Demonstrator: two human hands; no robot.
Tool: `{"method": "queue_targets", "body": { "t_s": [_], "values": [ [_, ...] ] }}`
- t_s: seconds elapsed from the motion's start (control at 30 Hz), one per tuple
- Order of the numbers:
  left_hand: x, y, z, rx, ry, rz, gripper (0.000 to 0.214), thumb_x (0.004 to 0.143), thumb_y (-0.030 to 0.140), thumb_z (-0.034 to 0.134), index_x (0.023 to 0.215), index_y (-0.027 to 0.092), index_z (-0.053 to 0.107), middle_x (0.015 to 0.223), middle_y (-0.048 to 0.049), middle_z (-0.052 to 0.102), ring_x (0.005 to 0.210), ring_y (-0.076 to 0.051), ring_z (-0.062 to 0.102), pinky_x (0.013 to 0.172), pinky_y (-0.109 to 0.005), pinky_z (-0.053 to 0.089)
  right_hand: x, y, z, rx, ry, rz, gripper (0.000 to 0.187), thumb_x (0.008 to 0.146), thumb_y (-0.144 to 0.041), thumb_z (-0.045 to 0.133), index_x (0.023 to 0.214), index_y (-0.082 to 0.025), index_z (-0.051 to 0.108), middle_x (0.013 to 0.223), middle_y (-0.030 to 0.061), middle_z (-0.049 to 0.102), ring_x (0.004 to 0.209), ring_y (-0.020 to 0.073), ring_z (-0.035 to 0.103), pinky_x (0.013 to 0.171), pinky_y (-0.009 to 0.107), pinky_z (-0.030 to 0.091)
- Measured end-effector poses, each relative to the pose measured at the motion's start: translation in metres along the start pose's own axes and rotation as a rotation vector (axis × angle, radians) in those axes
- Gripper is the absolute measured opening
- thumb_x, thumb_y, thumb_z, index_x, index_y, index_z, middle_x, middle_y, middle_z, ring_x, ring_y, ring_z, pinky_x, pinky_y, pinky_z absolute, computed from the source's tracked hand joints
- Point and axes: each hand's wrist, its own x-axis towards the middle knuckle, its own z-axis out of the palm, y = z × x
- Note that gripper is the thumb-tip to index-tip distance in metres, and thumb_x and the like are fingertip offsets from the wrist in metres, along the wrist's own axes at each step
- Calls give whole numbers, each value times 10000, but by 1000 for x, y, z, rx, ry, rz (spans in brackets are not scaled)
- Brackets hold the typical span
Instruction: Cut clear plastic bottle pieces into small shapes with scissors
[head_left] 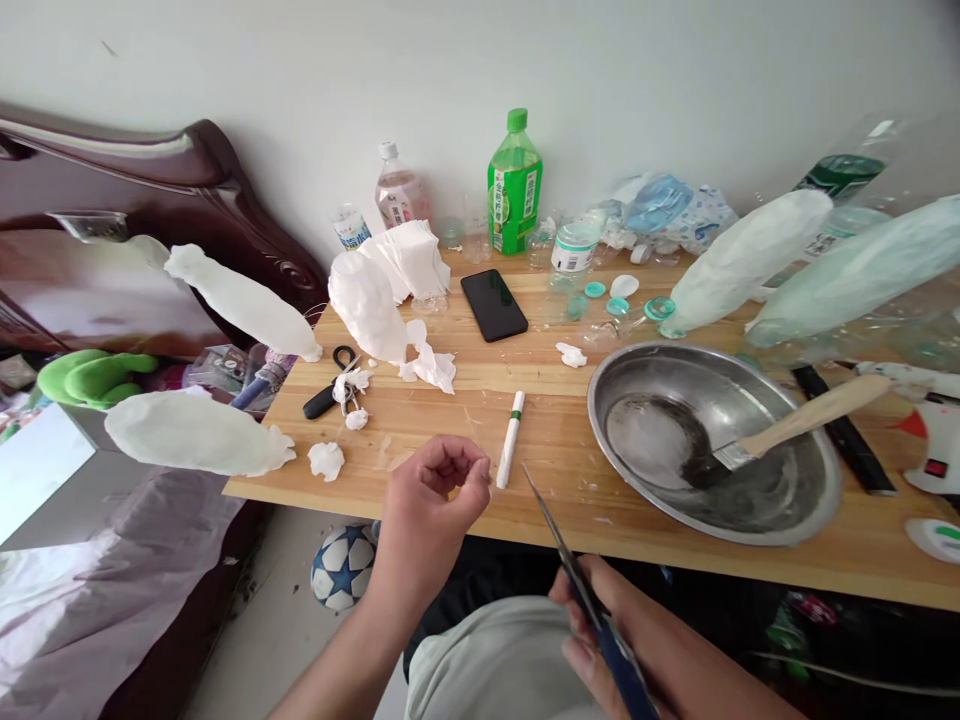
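My left hand (431,505) hovers at the near edge of the wooden table (540,420), fingers curled together in a pinch; what it pinches, if anything, is too small to see. My right hand (600,630) sits low over my lap and grips blue-handled scissors (581,580), the blades pointing up and left toward the table edge. A white marker with a green band (511,440) lies just right of my left hand.
A steel bowl (810,500) with a wooden-handled brush (795,425) sits right. Tissue-covered bottle shapes (196,432) (746,262) jut out at both sides. A black phone (493,304), green bottle (514,185), black scissors (330,390), tissue scraps, caps and a glue gun (937,440) lie around.
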Motion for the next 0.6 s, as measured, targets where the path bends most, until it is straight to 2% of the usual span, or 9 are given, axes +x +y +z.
{"method": "queue_targets", "body": {
  "t_s": [0.23,0.4,0.6],
  "values": [
    [-4,4,2,-3,-72,-28,147,836,323,674,836,178,692,713,4,662,642,-100,567,602,-202,457,17,-4,-17,64,-249,49,203,881,-379,555,1011,-225,530,834,-6,603,721,133,532,675,236,436],
    [-2,2,5,-45,-82,-22,145,858,324,658,856,184,696,680,14,648,644,-92,561,617,-192,458,20,-11,-21,121,-223,127,196,900,-409,522,983,-231,526,851,0,602,763,152,540,695,254,430],
    [0,5,9,-106,-90,-84,144,800,291,713,824,156,670,683,3,656,611,-89,563,578,-192,461,23,-11,-18,84,-281,163,166,887,-384,500,900,-218,499,779,-13,560,712,148,512,652,271,391]
  ]
}}
